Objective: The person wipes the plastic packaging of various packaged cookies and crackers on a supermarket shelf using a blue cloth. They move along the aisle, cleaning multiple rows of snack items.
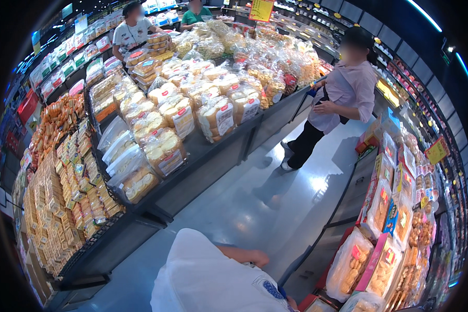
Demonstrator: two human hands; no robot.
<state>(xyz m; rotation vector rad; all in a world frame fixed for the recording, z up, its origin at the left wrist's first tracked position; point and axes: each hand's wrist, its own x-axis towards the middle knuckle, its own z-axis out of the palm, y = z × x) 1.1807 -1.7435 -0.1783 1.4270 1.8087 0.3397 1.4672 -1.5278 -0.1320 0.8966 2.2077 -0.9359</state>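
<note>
My left hand (259,258) is in front of my white shirt (210,277), its fingers curled. Whether anything is inside the curl cannot be seen. A small part of my right hand (292,303) shows at the bottom edge, beside a bit of something blue (282,291); its grip is hidden. To the left, a dark display stand (202,183) bears bagged bread loaves (163,154). Nearest my right hand is a stand with bagged pastries (351,263) and pink-edged boxes of baked goods (384,265).
A person in a light pink shirt (351,91) stands in the aisle (234,210). Two more people, one in a white top (130,35) and one in green (197,16), are behind the stand. Small wrapped packs (46,202) fill a wire-edged bin at left.
</note>
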